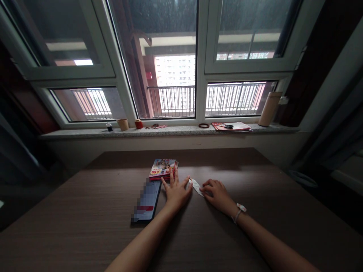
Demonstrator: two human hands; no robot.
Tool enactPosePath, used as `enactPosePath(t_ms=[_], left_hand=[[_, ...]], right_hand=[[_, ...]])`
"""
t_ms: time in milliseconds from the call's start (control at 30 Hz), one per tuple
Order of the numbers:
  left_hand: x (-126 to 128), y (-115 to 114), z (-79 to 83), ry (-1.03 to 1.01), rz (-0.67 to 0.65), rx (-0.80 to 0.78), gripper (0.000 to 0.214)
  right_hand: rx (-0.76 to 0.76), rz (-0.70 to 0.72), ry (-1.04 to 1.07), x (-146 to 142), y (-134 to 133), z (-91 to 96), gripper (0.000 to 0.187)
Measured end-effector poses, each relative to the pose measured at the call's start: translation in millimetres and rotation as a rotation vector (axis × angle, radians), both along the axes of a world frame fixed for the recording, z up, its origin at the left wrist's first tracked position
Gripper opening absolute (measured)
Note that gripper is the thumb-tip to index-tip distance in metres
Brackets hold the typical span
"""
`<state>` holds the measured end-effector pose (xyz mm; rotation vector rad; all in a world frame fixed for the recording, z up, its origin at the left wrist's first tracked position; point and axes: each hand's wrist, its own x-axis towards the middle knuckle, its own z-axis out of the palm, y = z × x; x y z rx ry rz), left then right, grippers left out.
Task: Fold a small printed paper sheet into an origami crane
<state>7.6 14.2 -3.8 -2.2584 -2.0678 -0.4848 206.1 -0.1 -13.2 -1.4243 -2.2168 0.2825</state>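
Note:
My left hand [176, 190] lies flat on the dark wooden table [85, 226] with its fingers spread, its thumb reaching towards a small white folded paper [196, 186]. My right hand [217, 194] rests on the table with its fingers curled and pressed on the right end of that paper. A colourful stack of paper sheets [163, 169] lies just beyond my left fingertips. A dark phone [147, 201] lies flat to the left of my left hand.
Behind the table runs a stone window sill [170, 131] carrying two small cups [123, 124], a bracelet [203, 125], red papers with scissors [231, 126] and a tall beige cylinder [269, 108]. Windows look onto a balcony railing.

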Motion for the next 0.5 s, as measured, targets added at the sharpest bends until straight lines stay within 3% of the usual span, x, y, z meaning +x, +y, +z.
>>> enactPosePath(t_ms=[333, 500], left_hand=[[-4.1, 0.1, -2.3, -0.009, -0.093, -0.023, 0.047], [-5.1, -1.1, 1.0, 0.000, -0.188, -0.049, 0.045]], right_hand=[[0.009, 0.068, 0.073, 4.3, -1.8, 4.1, 0.012], [0.014, 0.076, 0.115, 4.7, 5.1, 5.6, 0.017]])
